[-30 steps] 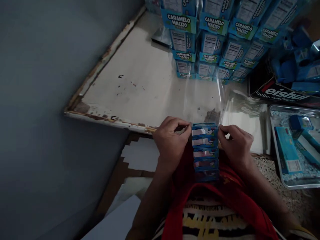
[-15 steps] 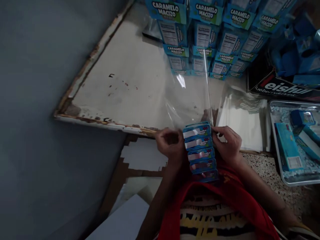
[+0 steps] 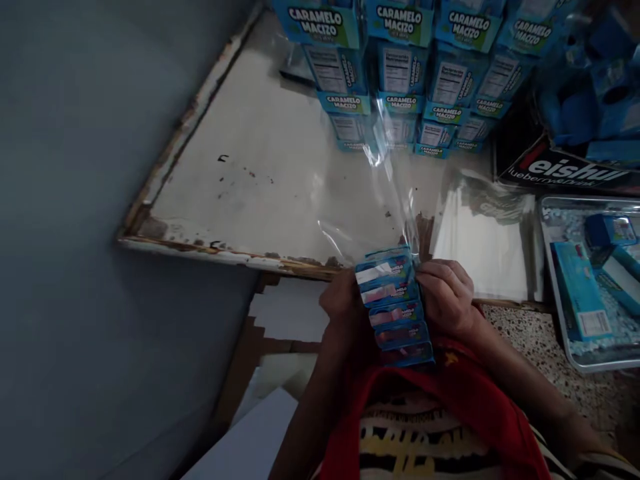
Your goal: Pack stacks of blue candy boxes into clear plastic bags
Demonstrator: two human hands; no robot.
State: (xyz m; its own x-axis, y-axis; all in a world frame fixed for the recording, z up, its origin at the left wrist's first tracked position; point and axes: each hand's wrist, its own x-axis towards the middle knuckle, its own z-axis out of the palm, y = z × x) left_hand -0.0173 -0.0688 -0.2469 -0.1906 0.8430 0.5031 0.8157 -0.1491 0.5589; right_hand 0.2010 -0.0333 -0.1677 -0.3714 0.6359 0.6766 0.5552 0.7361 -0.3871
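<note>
A row of small blue candy boxes (image 3: 396,313) marked "Caramelo Macizo" lies in front of my body, inside a clear plastic bag (image 3: 367,217). The bag's loose end stretches away over the white board. At the left side of the row is my left hand (image 3: 343,297), its fingers curled closed against the bag; the fingertips are partly hidden. My right hand (image 3: 447,293) pinches the bag's edge on the right side of the row, close to the far end.
Stacked blue candy boxes (image 3: 400,67) stand at the back of the white board (image 3: 250,193). Flat clear bags (image 3: 490,247) lie to the right. Beyond them are a metal tray (image 3: 565,353) with loose boxes and a black carton (image 3: 565,163). A grey wall (image 3: 60,200) borders the left.
My left hand has closed from a loose ring shape and come against the row's side. My right hand has moved slightly left. The bag's loose end has narrowed and creased.
</note>
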